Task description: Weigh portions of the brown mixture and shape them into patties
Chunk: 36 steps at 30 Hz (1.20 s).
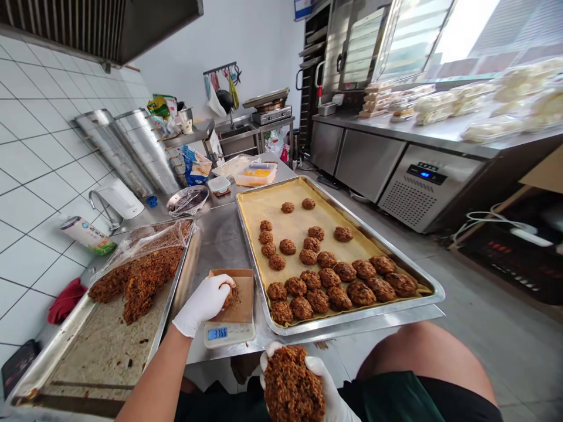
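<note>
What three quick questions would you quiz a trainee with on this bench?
1. Short answer: what does the right white-gloved hand hold?
2. True or false: the round brown patties on the rectangular steel sheet tray lie directly on bare metal.
3. Multiple choice: the left white-gloved hand is over A) a white digital scale with a brown card tray; B) a red cloth; C) a steel sink.

Key: 1. A clump of shredded brown mix. 2. False, a yellow sheet lines the tray. 3. A.
</note>
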Tool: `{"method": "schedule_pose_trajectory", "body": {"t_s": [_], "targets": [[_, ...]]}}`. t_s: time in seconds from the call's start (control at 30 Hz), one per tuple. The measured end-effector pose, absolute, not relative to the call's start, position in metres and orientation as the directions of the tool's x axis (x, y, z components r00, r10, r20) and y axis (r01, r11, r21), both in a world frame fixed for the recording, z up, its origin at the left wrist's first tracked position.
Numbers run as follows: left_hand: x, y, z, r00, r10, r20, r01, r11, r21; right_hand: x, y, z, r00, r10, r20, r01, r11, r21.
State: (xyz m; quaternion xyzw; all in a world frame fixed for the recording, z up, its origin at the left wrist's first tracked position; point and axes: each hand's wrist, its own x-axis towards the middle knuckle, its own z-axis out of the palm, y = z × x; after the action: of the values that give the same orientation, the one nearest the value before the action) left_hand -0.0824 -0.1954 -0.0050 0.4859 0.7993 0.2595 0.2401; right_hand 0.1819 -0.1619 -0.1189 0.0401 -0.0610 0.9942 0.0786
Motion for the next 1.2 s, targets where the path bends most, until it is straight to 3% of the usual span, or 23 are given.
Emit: {"method": "schedule_pose_trajectory", "body": {"t_s": [0.33, 0.47, 0.6, 0.77, 1.03, 1.2], "targets": [[-0.083, -0.2, -0.008, -0.634, 0.774, 0.0, 0.44, 0.36, 0.822, 0.183, -0.162, -0.121, -0.983, 0.156, 0.096, -0.167, -0.979, -0.12], [-0.086, -0.205, 0.0, -0.737, 0.674, 0.047, 0.266, 0.225, 0.937, 0.182, -0.165, -0.127, -0.984, 0.16, 0.083, -0.169, -0.979, -0.114], [-0.084, -0.22, 0.009, -0.745, 0.666, -0.019, 0.008, 0.038, 0.999, 0.182, -0.166, -0.13, -0.987, 0.141, 0.082, -0.15, -0.981, -0.121], [-0.066, -0.24, 0.009, -0.742, 0.653, -0.148, -0.292, -0.117, 0.949, 0.184, -0.165, -0.129, -0.99, 0.117, 0.081, -0.126, -0.985, -0.12], [-0.052, -0.253, 0.01, -0.706, 0.662, -0.25, -0.543, -0.28, 0.792, 0.183, -0.167, -0.125, -0.991, 0.105, 0.083, -0.114, -0.987, -0.117], [-0.042, -0.254, 0.008, -0.616, 0.73, -0.297, -0.636, -0.237, 0.734, 0.182, -0.167, -0.122, -0.992, 0.098, 0.08, -0.107, -0.987, -0.122]]}}
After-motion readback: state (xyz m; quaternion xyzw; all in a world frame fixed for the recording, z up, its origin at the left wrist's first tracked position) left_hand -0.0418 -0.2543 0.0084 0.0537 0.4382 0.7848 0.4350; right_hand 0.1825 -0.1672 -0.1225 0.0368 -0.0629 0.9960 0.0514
